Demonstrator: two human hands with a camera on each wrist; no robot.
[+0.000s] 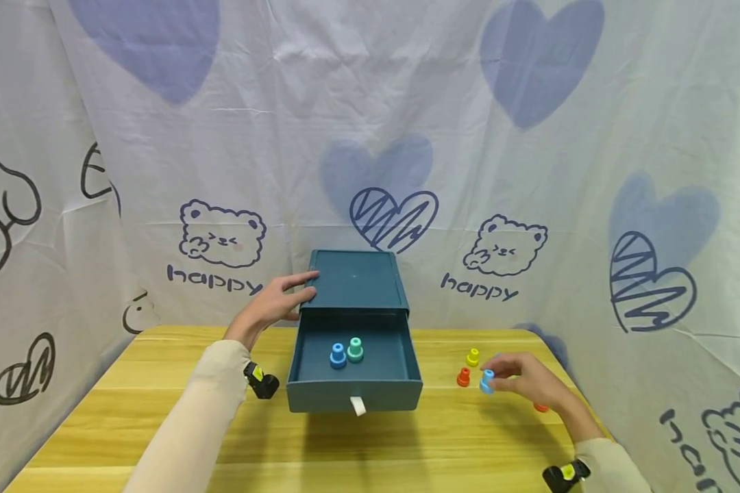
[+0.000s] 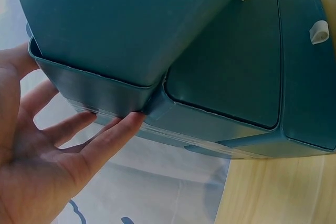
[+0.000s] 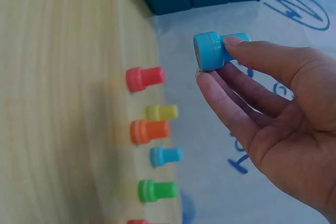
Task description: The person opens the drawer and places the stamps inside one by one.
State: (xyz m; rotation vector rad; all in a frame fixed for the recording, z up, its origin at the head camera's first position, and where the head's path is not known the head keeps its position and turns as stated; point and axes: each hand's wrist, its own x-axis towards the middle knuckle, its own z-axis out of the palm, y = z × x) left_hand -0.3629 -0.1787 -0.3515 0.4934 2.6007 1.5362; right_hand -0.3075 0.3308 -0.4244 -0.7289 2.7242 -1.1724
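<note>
A dark teal drawer cabinet (image 1: 358, 281) stands on the table with its top drawer (image 1: 354, 396) pulled out. Inside that drawer, a blue toy stamp (image 1: 338, 356) and a mint green one (image 1: 355, 350) stand side by side. My left hand (image 1: 274, 301) rests against the cabinet's left side and top edge, its extended fingers (image 2: 113, 137) touching the casing. Over the table to the right, my right hand (image 1: 527, 376) pinches a light blue toy stamp (image 3: 210, 51) by its narrow handle between thumb and fingers, its wide round end pointing away from the palm.
Several more stamps stand on the wooden table (image 1: 456, 438) by my right hand, among them a red (image 3: 144, 78), a yellow (image 3: 163, 112), an orange (image 3: 150, 130), a blue (image 3: 166, 155) and a green one (image 3: 157, 190). A printed cloth (image 1: 284, 137) hangs behind and beside the table.
</note>
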